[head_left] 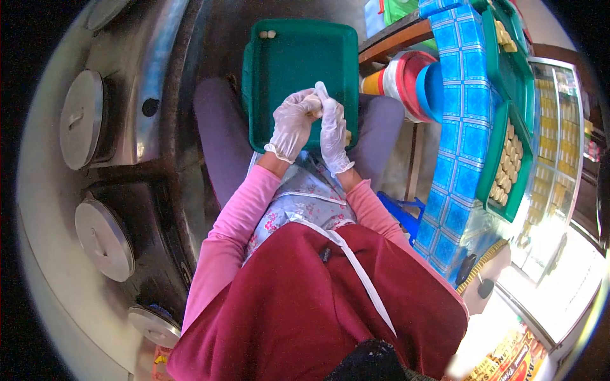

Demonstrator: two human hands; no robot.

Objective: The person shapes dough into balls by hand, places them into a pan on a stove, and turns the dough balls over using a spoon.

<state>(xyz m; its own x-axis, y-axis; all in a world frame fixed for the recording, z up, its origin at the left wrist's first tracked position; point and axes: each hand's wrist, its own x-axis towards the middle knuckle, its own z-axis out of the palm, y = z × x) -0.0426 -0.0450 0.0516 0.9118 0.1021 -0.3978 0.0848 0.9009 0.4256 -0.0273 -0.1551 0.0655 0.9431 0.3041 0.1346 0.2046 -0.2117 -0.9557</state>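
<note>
Both my hands wear thin white gloves and meet over a green tray (300, 32) on my lap. My left hand (291, 124) is closed, its fingers curled in against the other hand. My right hand (334, 130) is closed too, with its thumb and fingers pressed together. A small pale piece of dough (314, 109) shows in part between them, mostly covered by the gloved fingers. Two small dough balls (267, 34) sit side by side in the tray's far left corner. Another pale piece (348, 137) is partly visible at the tray's right side, beside my right hand.
To the right, a table with blue checked cloth (451, 162) bears green trays, one holding several rows of pale dough pieces (506, 166). Red and blue round tubs (410, 79) stand beneath it. Large pots with metal lids (82, 119) line the left.
</note>
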